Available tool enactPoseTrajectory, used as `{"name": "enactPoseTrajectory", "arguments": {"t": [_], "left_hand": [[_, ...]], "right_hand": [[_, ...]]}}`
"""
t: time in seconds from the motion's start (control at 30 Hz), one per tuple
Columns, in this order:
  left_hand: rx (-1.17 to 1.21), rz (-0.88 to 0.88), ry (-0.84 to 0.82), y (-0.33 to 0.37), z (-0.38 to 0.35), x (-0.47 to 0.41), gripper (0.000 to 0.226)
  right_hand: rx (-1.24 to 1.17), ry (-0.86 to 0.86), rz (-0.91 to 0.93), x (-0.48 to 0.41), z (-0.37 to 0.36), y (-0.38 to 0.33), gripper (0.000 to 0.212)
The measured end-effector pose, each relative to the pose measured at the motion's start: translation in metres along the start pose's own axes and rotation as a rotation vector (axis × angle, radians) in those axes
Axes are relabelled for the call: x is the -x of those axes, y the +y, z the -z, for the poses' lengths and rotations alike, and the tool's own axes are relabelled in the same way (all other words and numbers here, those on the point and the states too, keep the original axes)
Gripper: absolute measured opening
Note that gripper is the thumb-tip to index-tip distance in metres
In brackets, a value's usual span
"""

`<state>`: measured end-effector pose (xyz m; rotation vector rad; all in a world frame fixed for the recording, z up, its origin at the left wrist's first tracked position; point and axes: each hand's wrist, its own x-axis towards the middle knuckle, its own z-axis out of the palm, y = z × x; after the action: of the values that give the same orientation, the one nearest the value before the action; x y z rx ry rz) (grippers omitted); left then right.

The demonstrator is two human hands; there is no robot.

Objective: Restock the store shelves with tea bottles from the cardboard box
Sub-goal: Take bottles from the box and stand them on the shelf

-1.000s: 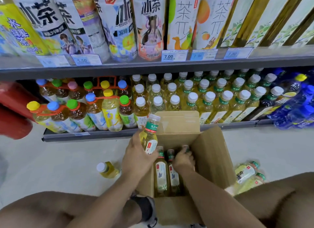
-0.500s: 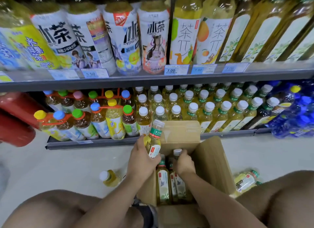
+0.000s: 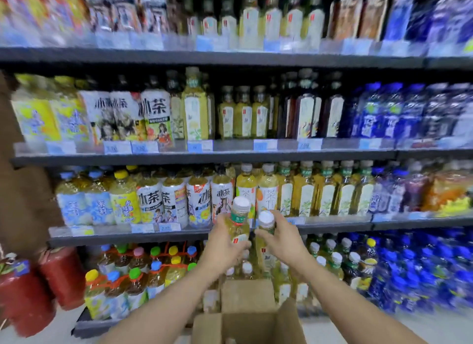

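Two hands working above open brown cardboard box (image 3: 245, 325): left hand (image 3: 221, 246) curling round body of first white-capped clear plastic tea bottle (image 3: 239, 222), holding it upright; right hand (image 3: 285, 241) gripping second white-capped yellow-green tea bottle (image 3: 266, 224) near neck. Both bottles sitting just beside each other, well above box.

The single head-worn view faces the store shelves (image 3: 204, 156) close up, angled slightly downward over the cardboard box (image 3: 245, 320).
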<state>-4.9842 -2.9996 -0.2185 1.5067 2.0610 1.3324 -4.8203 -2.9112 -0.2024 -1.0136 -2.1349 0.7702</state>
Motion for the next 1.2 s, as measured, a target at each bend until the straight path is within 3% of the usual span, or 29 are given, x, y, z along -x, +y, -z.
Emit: {"name": "enactPoseTrajectory", "arguments": {"t": [0.2, 0.4, 0.73, 0.83, 0.93, 1.03, 1.13, 1.2], "left_hand": [[0.015, -0.236, 0.089, 0.107, 0.054, -0.073, 0.060], [0.006, -0.357, 0.182, 0.170, 0.094, -0.157, 0.068], [-0.026, -0.271, 0.195, 0.174, 0.097, -0.277, 0.069], [-0.123, -0.207, 0.047, 0.165, 0.098, -0.311, 0.048], [-0.064, -0.144, -0.124, 0.139, 0.091, -0.337, 0.025], [-0.048, -0.087, -0.124, 0.125, 0.087, -0.360, 0.036], [-0.122, -0.072, -0.050, 0.122, 0.078, -0.365, 0.063], [-0.154, -0.061, -0.001, 0.117, 0.070, -0.360, 0.069]], "right_hand": [[-0.053, 0.172, 0.256, -0.056, 0.104, -0.105, 0.038], [-0.068, 0.285, 0.402, -0.126, 0.160, -0.158, 0.039], [-0.089, 0.284, 0.260, -0.255, 0.142, -0.148, 0.035], [-0.076, 0.295, 0.140, -0.293, 0.133, -0.144, 0.037], [-0.051, 0.255, 0.055, -0.326, 0.124, -0.141, 0.048], [-0.055, 0.260, 0.030, -0.345, 0.117, -0.130, 0.059], [-0.077, 0.266, -0.011, -0.341, 0.105, -0.111, 0.056], [-0.023, 0.227, -0.074, -0.336, 0.097, -0.097, 0.062]]}}
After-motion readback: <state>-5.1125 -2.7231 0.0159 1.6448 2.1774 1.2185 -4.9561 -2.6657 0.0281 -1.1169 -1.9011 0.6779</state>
